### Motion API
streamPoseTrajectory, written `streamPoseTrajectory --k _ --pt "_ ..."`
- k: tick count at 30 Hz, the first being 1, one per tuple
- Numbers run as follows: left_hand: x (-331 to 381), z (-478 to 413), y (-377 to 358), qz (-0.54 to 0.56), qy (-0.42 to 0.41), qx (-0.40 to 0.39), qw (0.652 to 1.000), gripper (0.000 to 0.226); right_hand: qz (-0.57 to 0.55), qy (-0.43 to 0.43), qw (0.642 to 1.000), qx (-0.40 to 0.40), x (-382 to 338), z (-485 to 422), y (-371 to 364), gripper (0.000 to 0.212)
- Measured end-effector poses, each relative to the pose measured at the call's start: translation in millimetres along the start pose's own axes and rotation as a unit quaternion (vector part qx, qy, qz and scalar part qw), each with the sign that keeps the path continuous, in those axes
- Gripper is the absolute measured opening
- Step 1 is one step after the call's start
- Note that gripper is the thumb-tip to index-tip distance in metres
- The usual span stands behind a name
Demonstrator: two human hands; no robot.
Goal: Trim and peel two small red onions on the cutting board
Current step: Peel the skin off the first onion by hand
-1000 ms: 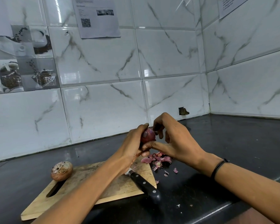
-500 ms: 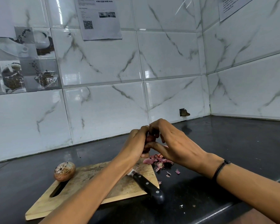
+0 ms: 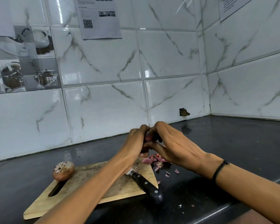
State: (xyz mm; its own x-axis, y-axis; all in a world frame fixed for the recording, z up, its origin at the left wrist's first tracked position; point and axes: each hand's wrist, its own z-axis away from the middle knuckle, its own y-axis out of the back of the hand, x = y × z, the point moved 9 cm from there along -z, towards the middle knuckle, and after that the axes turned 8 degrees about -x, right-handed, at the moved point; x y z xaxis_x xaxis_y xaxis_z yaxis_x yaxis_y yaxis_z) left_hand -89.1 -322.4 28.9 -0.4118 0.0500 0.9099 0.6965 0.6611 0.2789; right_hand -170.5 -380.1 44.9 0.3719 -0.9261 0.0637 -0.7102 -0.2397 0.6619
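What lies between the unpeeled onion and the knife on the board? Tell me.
Head view: only bare cutting board between unpeeled onion and knife, crossed by the left forearm.

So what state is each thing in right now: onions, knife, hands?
Held onion: lifted, gripped between both hands, mostly hidden.
Left hand: fingers curled round the held onion.
Right hand: fingertips pinching the held onion.
Second onion: resting on the cutting board, dry skin on.
Knife: lying untouched on the cutting board, handle overhanging its edge.
Peels: loose, scattered by the cutting board's right corner.
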Motion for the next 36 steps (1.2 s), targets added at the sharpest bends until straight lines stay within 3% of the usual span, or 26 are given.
streamPoseTrajectory --k 3,9,19,23,28,36 --pt "0.6 -1.0 1.5 0.031 -0.018 -0.007 0.999 0.044 -0.011 -0.022 1.000 0.019 5.9 3.5 8.1 0.042" --pt "-1.9 0.4 3.5 0.073 -0.029 -0.016 0.997 0.040 0.009 -0.034 0.998 0.045 9.1 4.2 13.9 0.055" --pt "-8.6 -9.3 11.2 0.095 -0.044 0.001 0.995 0.038 -0.014 -0.046 0.996 0.069 18.8 2.9 15.4 0.049" --pt "-9.0 -12.4 15.3 0.058 -0.060 0.015 0.996 0.043 -0.064 -0.057 0.992 0.087 25.9 5.3 20.7 0.032" --pt "-7.7 -15.5 16.1 0.024 -0.072 0.017 0.997 0.040 -0.041 -0.059 0.993 0.096 29.6 5.6 19.2 0.013" --pt "-18.0 -16.9 14.2 0.001 -0.047 0.006 0.999 0.045 0.071 -0.049 0.996 0.004 16.3 1.9 3.3 0.032"
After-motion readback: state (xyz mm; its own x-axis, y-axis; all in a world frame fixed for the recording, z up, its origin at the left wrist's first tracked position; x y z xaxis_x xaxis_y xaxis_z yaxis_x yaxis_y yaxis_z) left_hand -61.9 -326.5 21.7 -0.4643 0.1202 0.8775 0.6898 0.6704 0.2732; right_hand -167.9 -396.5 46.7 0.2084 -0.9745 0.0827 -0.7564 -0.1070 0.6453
